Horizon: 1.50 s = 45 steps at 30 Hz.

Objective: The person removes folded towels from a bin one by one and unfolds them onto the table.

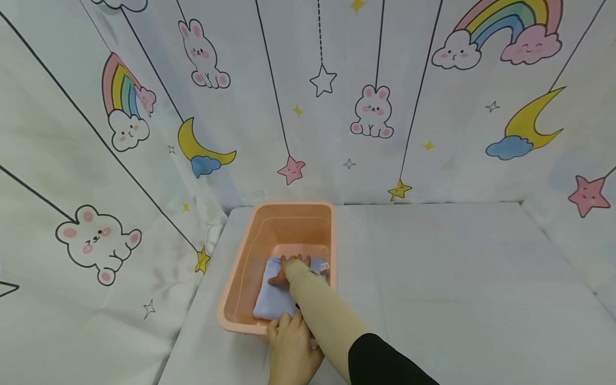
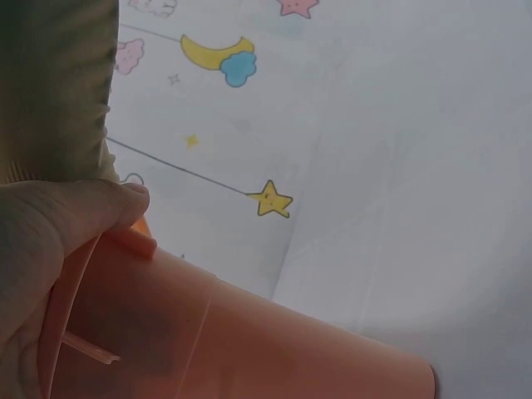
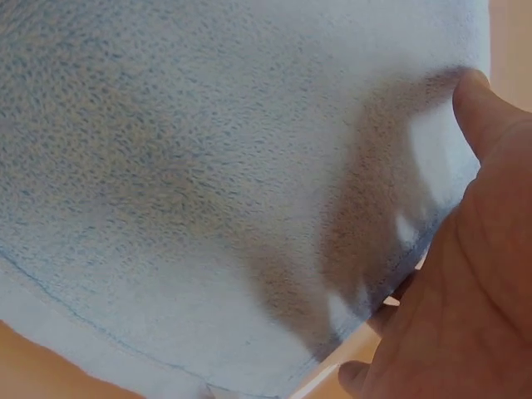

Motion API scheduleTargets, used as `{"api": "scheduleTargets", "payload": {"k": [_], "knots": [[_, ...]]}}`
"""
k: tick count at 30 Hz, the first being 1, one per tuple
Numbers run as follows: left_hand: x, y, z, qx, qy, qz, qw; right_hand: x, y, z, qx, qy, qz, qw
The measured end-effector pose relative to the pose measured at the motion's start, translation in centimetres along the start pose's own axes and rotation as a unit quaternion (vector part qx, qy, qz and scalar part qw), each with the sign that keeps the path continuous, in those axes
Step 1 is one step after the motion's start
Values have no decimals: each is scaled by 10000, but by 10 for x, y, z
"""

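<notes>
behind everything we see a printed fabric backdrop, and in front of it a white-covered table. toward the table's left side stands a peach plastic bin, upright, with a pale sleeve crossing over its near rim. the folded blue towel lies inside the bin, toward its near end.

we judge that the step in hand is handling this towel within the bin (setting it down or taking hold of it, we can't say which from one moment). either way, the next move seems to call for a steady bin while the fingers let go cleanly, or close on the towel without undoing its folds.

as for the hands, the left hand has its fingers hooked over the near rim, gripping the bin. the right hand is spread over the towel, thumb at a side edge, fingers reaching just past the far edge; we see no pinch, and how firmly it presses we can't tell. smallest of all, a white label shows at the towel's far right corner.
</notes>
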<state>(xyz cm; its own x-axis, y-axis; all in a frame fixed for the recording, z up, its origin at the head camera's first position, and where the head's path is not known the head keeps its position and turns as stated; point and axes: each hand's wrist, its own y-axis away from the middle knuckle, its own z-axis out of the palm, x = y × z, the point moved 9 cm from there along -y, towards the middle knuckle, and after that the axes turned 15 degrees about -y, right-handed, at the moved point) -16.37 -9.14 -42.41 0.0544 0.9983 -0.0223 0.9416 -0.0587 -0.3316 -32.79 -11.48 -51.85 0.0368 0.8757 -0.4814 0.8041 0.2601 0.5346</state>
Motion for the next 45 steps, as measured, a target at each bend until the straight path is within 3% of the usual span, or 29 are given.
{"api": "scheduleTargets", "payload": {"k": [9, 18, 22, 26, 30, 39, 45], "knots": [[-3, 1, -1, 36, -49, -6, 10000, -9, 0, -1, -16, 443, -225, 9988], [-2, 0, -4, 301, -122, 112, 9994, -14, 3, -3, 205, 972, -289, 9946], [-2, 0, -3, 173, -54, 89, 9998, -16, 2, -4, 267, 991, -407, 9939], [-2, -1, -2, 72, -19, 74, 9999, -21, -4, -3, 345, 1371, -645, 9878], [-2, 0, -2, 169, -60, 83, 9998, -24, -12, -2, 434, 1784, -802, 9797], [-3, 3, 3, 74, -29, 69, 9999, -23, -29, 2, 780, 1925, -957, 9735], [-5, 3, 0, 340, -91, 96, 9993, -26, -38, -4, 1180, 1847, -1100, 9695]]}}
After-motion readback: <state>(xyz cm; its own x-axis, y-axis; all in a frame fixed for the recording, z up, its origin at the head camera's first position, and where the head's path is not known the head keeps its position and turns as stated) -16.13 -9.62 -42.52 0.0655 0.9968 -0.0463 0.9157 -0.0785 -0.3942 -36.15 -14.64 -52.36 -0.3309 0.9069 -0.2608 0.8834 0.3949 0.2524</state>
